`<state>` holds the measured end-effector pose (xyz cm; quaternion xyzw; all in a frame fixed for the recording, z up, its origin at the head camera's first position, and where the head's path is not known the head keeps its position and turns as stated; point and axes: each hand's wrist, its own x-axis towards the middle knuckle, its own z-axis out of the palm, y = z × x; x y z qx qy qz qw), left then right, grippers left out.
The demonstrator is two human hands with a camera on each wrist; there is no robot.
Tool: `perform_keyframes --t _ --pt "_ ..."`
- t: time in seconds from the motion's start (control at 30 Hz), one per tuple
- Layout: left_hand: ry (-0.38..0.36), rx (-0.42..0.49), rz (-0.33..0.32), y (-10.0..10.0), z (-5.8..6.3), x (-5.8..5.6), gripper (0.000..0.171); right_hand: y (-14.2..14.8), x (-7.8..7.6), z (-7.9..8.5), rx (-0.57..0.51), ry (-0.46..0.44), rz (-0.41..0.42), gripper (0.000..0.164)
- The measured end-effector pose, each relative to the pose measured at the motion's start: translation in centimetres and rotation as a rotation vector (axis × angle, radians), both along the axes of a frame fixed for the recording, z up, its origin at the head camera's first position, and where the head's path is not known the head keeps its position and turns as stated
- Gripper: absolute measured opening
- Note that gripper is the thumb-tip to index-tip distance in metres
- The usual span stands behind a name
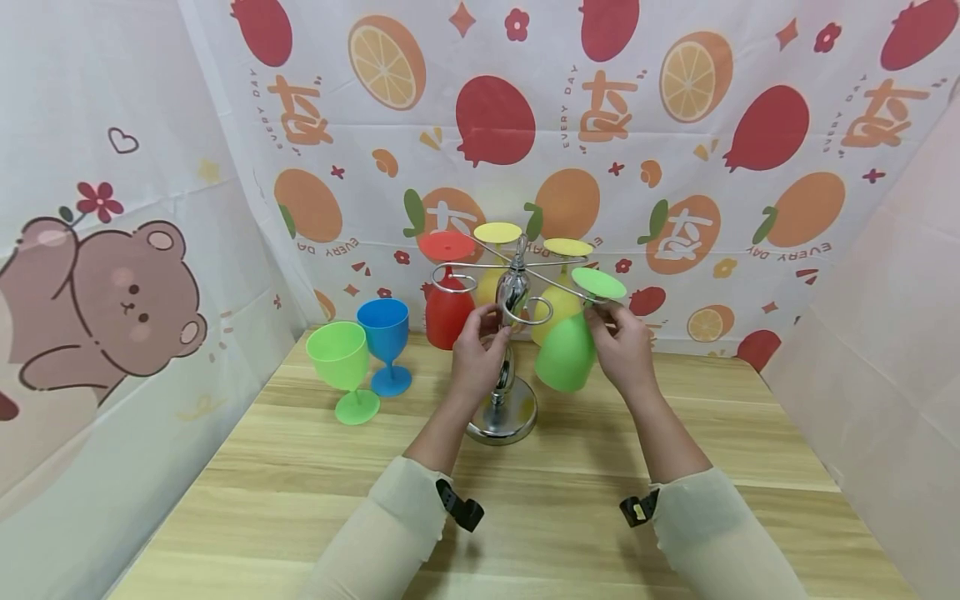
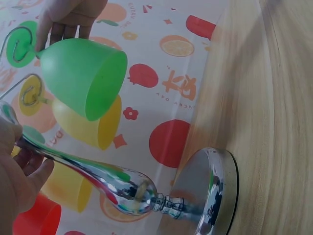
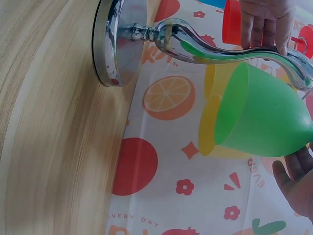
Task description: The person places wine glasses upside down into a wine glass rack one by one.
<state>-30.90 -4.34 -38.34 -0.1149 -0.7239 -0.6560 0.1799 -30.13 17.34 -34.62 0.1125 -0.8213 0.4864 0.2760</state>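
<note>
A chrome stemware rack (image 1: pixel 502 414) stands on the table, its wire arms ending in loops. My left hand (image 1: pixel 480 350) grips its curved post, which fills the middle of the left wrist view. With my right hand (image 1: pixel 626 346) I hold a green goblet (image 2: pixel 83 73) near its stem. That goblet hangs upside down, its round foot (image 1: pixel 598 283) over a wire loop at the rack's right. Behind it, two yellow goblets (image 3: pixel 210 127) hang mouth down, partly hidden. On the rack's left side hangs a red goblet (image 1: pixel 442 321), also inverted.
Left of the rack, a light green goblet (image 1: pixel 341 358) and a blue goblet (image 1: pixel 385 325) stand upright on the wooden table (image 1: pixel 300 500). A fruit-printed cloth (image 1: pixel 555 167) hangs behind the table. Another cloth with a bear (image 1: pixel 135 292) hangs at the left.
</note>
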Motion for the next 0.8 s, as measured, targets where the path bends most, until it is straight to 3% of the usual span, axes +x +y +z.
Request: perform_keyframes --t 0.17,0.5,0.67,0.8 --pt "0.012 -0.005 0.006 -0.1 -0.1 0.2 0.039 0.1 0.1 0.1 0.003 -0.005 -0.004 0.032" --pt "0.017 -0.152 0.051 -2.1 0.0 1.4 0.043 0.4 0.5 0.4 -0.007 -0.023 -0.001 0.033" --pt "0.063 -0.311 0.044 -4.2 0.2 3.0 0.041 0.3 0.5 0.4 -0.017 -0.041 0.014 0.034" --pt "0.179 -0.474 0.058 -6.4 0.9 4.7 0.038 0.5 0.4 0.4 -0.036 -0.034 0.027 0.036"
